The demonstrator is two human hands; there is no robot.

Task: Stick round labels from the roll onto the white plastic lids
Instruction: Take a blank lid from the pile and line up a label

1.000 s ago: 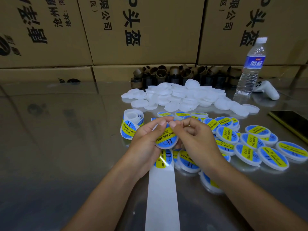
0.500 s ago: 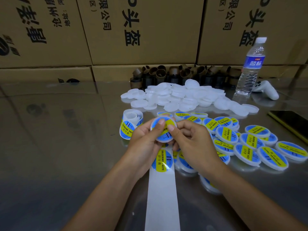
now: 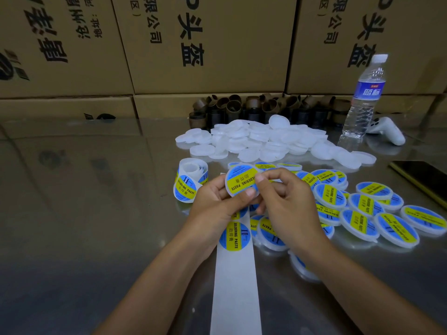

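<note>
My right hand fingertips pinch the upper edge of the labelled lid and my left hand thumb presses its lower face. Both hands curl round this 1 lid, above the backing strip. I'd rub from centre outward to seal the edges, no bubbles, then drop it by the finished lids. Blank lids lie beyond, the roll to my left.

label roll: small, on its side, blue/yellow label facing out
held lid: labelled, tilted, just right of roll, pinched by left hand and right hand
backing strip: white, flat, nearer than roll; one label on it
plain lids: white heap behind roll, to its right
labelled lids: overlapping spread right of roll
</note>
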